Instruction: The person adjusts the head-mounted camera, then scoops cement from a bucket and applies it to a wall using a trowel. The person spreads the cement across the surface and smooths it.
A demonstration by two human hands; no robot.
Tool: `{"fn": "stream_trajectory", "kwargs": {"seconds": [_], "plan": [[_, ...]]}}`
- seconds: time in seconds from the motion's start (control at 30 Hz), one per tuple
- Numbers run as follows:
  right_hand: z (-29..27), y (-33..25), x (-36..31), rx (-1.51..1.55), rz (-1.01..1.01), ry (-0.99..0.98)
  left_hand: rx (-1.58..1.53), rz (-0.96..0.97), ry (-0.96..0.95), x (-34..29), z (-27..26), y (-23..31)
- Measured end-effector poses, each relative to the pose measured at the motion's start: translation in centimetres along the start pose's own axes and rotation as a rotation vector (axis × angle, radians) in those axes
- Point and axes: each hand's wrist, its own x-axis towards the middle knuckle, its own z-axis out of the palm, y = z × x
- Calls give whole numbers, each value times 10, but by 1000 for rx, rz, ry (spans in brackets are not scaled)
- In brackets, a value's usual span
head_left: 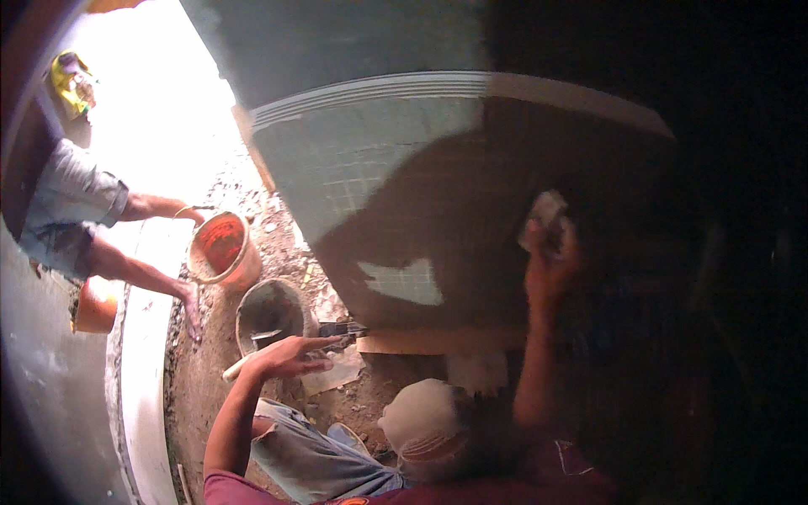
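In the dim area at the right, my right hand (551, 252) is raised against the wall (337, 168), closed around a pale, blocky, sponge-like piece (549, 206). Shadow hides much of its grip. My left hand (290, 358) is low at centre-left, its fingers stretched out to the right. It hovers in front of a dark, mortar-smeared bucket (273, 311). A pale tool handle (238, 368) sticks out beside that hand; whether the two touch cannot be told. Grooved trim (379, 87) crosses the wall, and scored grid lines mark its surface below.
A co-worker in grey shorts (80, 189) stands at the left, bare foot (194, 313) beside an orange bucket (223, 248). Another orange container (97, 305) is behind. A beige cap (425, 419) shows at lower centre. Rubble (261, 215) lies along the wall's base.
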Motion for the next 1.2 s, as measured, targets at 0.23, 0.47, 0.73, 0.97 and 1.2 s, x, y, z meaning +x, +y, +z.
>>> {"fn": "stream_trajectory", "kwargs": {"seconds": [0.23,0.47,0.73,0.97,1.2], "plan": [[95,-46,-59,59,-597,-347,-47,139,82,10,27,-30],[57,19,-10,-256,-395,-52,-145,3,84,-6,28,-42],[60,69,-73,-400,-398,-25,-101,-75,34,-9,34,-35],[-31,81,-5,-377,164,492,-8,-49,71,-12,35,-28],[29,11,-26,-186,-28,175,40,-86,54,-5,35,-26]]}}
